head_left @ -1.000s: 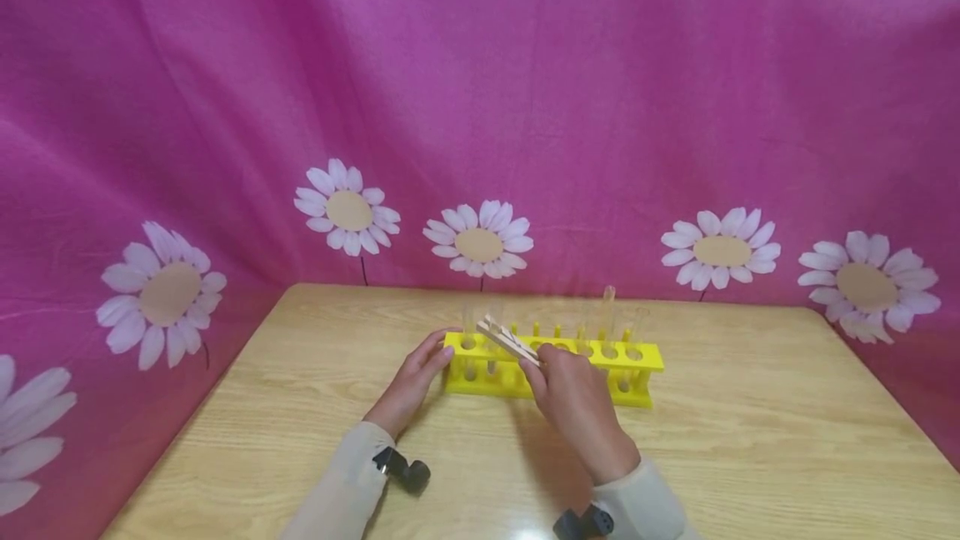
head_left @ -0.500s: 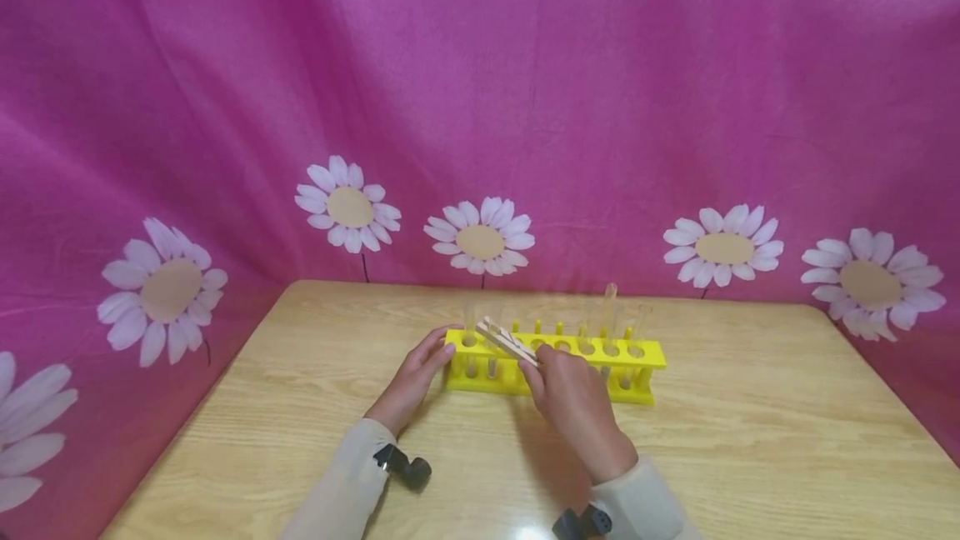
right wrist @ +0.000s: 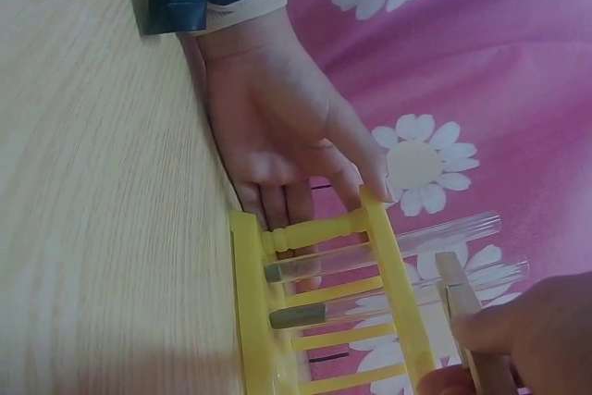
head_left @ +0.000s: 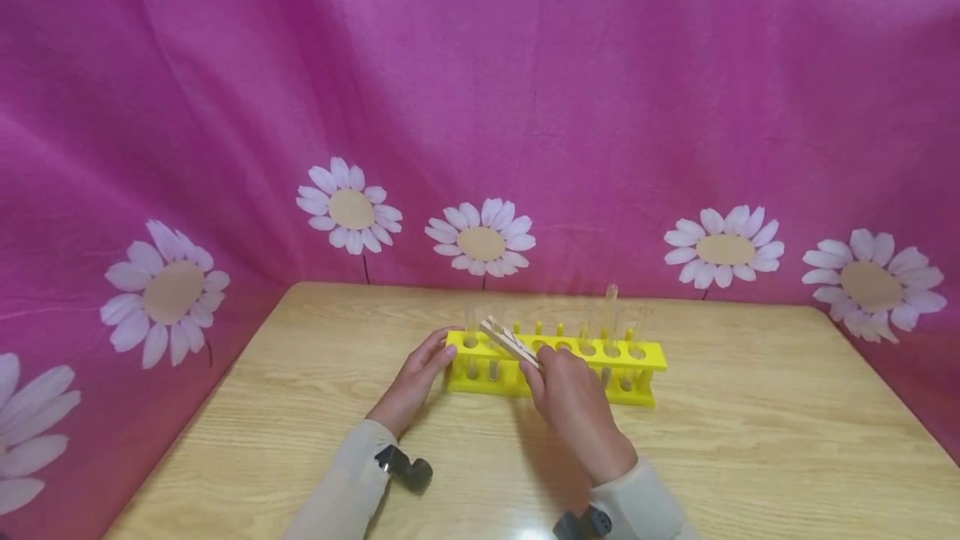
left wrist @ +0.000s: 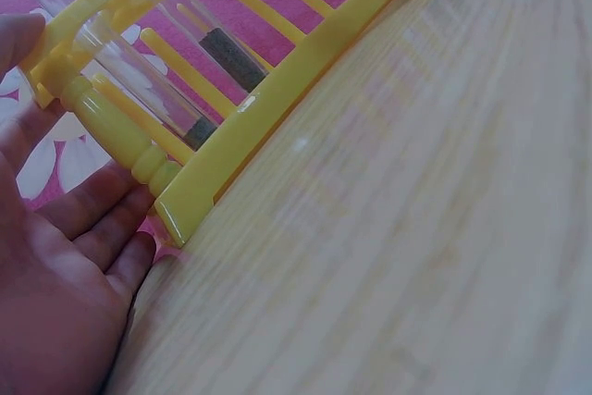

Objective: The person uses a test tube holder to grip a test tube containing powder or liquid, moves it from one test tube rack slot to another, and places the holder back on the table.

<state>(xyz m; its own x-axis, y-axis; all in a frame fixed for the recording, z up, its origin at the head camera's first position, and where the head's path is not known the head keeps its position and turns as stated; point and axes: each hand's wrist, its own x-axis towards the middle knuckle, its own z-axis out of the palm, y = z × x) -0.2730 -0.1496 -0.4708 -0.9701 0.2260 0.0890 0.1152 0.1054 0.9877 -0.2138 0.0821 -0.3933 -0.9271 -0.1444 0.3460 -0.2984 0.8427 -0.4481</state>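
Note:
The yellow test tube rack (head_left: 487, 387) stands upright on the table. My left hand (head_left: 412, 377) holds its left end, thumb at the top bar and fingers behind the end post (left wrist: 106, 127). My right hand (head_left: 577, 398) grips a wooden test tube holder (head_left: 506, 342), tilted up to the left over the rack. The holder's tip overlaps the second test tube (right wrist: 370, 302) from the left, just above the top bar. That tube has dark grey material (left wrist: 231, 57) at its bottom. The leftmost tube (right wrist: 342, 261) contains a smaller dark amount.
Several more clear tubes stand toward the rack's right end, one with its rounded end up (head_left: 612, 298). Yellow pegs (head_left: 560, 330) rise along the back of the rack. A pink cloth with daisies (head_left: 600, 148) hangs behind the wooden table (head_left: 750, 407).

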